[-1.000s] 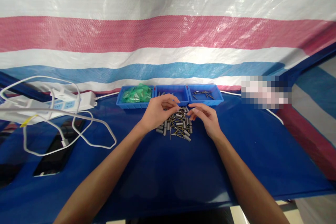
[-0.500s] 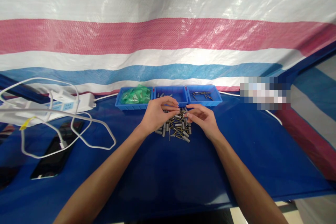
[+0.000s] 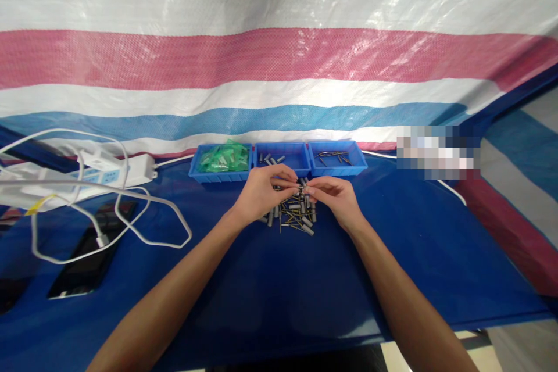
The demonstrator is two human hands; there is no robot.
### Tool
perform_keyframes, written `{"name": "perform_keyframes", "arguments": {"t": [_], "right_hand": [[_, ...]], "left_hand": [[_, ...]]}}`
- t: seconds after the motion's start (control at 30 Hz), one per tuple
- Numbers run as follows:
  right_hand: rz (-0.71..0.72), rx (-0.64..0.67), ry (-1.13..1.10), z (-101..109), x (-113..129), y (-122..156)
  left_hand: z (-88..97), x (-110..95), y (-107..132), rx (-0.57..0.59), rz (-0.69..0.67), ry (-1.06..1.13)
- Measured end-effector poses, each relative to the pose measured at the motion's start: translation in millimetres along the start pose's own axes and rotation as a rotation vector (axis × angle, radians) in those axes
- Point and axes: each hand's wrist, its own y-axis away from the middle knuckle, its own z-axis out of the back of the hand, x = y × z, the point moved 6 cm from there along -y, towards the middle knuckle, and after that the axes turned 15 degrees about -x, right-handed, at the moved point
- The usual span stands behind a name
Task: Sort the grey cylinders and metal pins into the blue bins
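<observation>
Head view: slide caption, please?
Left hand and right hand, close together, over grey cylinders and thin metallic rods, near three blue plastic trays.

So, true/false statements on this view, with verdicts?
1. Green plastic packets lie in the left blue plastic tray. True.
2. Short grey cylinders and thin metal rods are heaped on the shiny blue tabletop. True.
3. The right blue plastic tray holds green plastic packets. False: it holds thin metal rods.
4. The bare left hand is inside the right tray. False: it is at the heap.
5. The black rectangular phone lies left of the trays. True.
</observation>
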Motion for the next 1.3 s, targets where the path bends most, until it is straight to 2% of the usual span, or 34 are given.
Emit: {"name": "perform_keyframes", "arguments": {"t": [0.17,0.27,0.47,0.6,0.87,1.3], "right_hand": [[-0.001,0.009,0.013,-1.2,-1.3,0.9],[0.029,-0.048,0.023,2.5,1.8,-1.7],[0.187,-0.398,0.026,33.2,15.7,-11.8],[0.145,-0.518,0.028,47.6,14.3,-15.7],[0.150,-0.446,0.019,39.7,15.6,-13.2],[0.140,-0.377,0.039,32.9,10.5,-12.5]], "left_hand": [[0.6,-1.4,-0.7,0.016,-0.043,-0.056],[4.1,-0.8,-2.8,0.030,-0.105,-0.205],[1.5,10.2,1.6,0.205,-0.221,-0.582],[-4.9,18.9,7.0,0.263,-0.238,-0.714],[-14.8,18.4,11.2,0.276,-0.267,-0.787],[-14.7,14.1,12.1,0.256,-0.327,-0.822]]}}
